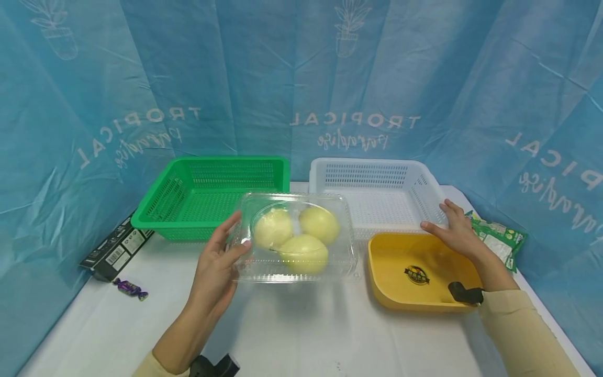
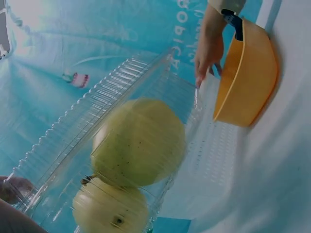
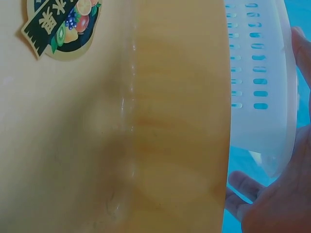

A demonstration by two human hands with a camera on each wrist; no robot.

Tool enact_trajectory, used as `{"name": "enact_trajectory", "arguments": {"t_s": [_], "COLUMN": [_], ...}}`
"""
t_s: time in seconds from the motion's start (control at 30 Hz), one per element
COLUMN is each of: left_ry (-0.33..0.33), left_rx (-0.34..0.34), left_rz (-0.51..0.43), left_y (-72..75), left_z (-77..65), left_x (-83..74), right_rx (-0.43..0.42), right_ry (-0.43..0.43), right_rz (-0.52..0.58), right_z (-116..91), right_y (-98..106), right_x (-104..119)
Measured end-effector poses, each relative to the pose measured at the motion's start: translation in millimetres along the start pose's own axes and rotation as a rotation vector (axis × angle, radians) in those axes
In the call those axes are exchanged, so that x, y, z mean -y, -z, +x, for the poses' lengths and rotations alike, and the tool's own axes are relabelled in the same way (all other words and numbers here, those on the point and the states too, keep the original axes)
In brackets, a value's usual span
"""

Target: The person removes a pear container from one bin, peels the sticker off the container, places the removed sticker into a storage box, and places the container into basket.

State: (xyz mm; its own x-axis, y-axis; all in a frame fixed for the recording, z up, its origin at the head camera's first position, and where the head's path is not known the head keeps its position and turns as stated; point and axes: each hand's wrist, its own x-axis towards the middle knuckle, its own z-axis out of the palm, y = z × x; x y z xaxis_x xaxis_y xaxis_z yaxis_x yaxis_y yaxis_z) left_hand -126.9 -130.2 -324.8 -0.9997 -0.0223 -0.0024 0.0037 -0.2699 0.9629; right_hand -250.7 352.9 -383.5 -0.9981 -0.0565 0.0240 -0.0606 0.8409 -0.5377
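Observation:
In the head view my left hand [image 1: 219, 267] grips the left side of a clear plastic clamshell box [image 1: 339, 262], raised above the table, thumb over its near wall. Three round, pale yellow-green fruits [image 1: 303, 254] lie inside; the left wrist view shows a stem and small specks on the fruit [image 2: 141, 141]. At the front right corner of a white perforated basket [image 1: 372, 207], my right hand [image 1: 454, 230] has its thumb at the front rim and its fingers at the side. The right wrist view shows that hand [image 3: 279, 194] around the basket corner, partly cut off by the frame.
A yellow basin [image 1: 395, 283] with a fruit logo stands under my right forearm. At the back left is a green basket [image 1: 160, 209], with a black box [image 1: 118, 248] and a purple-wrapped candy [image 1: 129, 288] nearby. A green packet [image 1: 499, 238] lies right. Blue curtains [image 1: 301, 78] surround the table.

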Motion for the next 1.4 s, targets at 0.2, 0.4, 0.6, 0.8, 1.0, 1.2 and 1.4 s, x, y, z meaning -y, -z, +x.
{"name": "enact_trajectory", "arguments": {"t_s": [0.2,0.4,0.6,0.8,1.0,1.2,1.4], "left_ry": [-0.018,-0.024,-0.024,-0.016,-0.017,-0.016,-0.029], "left_rx": [0.005,-0.005,-0.020,-0.031,-0.043,-0.039,-0.047], "left_rz": [-0.009,-0.028,-0.009,-0.012,-0.015,-0.010,0.022], "left_y": [-14.7,-31.3,-49.1,-66.0,-81.5,-95.6,-113.2], "left_z": [18.3,41.7,65.6,87.5,106.5,121.9,136.0], "left_x": [-0.6,2.0,8.2,13.7,18.6,23.2,24.4], "right_rx": [-0.005,0.005,0.018,0.020,0.017,0.017,0.003], "right_ry": [0.008,0.014,0.013,0.004,-0.006,-0.005,0.006], "right_rz": [-0.006,0.000,0.006,-0.001,-0.013,-0.018,-0.035], "right_z": [0,1,2,2,3,1,1], "right_y": [0,0,1,0,0,1,1], "right_x": [-1,-2,-2,-3,-3,-1,-1]}}
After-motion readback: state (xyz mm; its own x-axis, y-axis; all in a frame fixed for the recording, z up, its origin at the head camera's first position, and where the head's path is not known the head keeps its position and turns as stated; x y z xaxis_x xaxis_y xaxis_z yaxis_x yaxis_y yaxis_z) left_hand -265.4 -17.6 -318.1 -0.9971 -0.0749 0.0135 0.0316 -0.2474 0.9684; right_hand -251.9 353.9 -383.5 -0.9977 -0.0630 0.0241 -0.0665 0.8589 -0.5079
